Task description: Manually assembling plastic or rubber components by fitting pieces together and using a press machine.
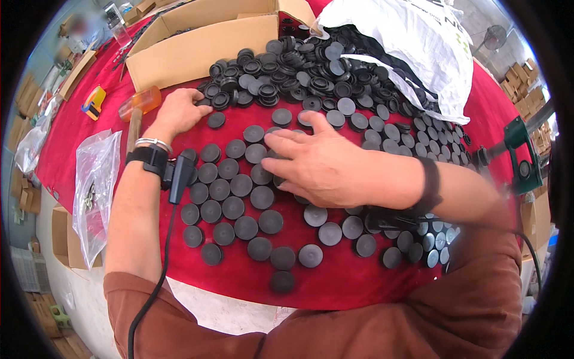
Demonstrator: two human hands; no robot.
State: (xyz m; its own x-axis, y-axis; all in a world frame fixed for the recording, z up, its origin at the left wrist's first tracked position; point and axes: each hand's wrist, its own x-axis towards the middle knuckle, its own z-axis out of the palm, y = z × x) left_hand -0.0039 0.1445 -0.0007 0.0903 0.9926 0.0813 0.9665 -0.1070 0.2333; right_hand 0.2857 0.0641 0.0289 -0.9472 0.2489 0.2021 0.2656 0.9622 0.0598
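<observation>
L hand: my left hand (178, 113) is at the near edge of the big pile of black round caps (311, 78). Fingers bent down on 1 or 2 caps there. Can't tell if they pinch 1, the tips are hidden.
R hand: my right hand (326, 164) lies flat over the rows of flat caps (230, 203). Fingers spread a bit & pressed down on the caps, not pinching.
Where caps are: all on the red desk (239, 278). Rows sit near me, in front of my chest. The loose pile sits far from me, by the white bag (418, 48) & the cardboard box (197, 51).
Done so far: I think many caps are laid flat, side by side, in neat rows. More flat ones go off to the R.
Left to do: lots! The pile looks way bigger than the rows, & more caps spill out of the bag.
Other stuff: orange-head hammer (139, 105) just by my L wrist. Clear plastic bag (95, 179) hangs at the L desk edge. Green tool (517, 155) far R.
Hard to see: caps under my R palm & arm are hidden. Can't see inside the box. Edges of the pic bend & go dark. Stuff in the clear bag is too small to tell.
</observation>
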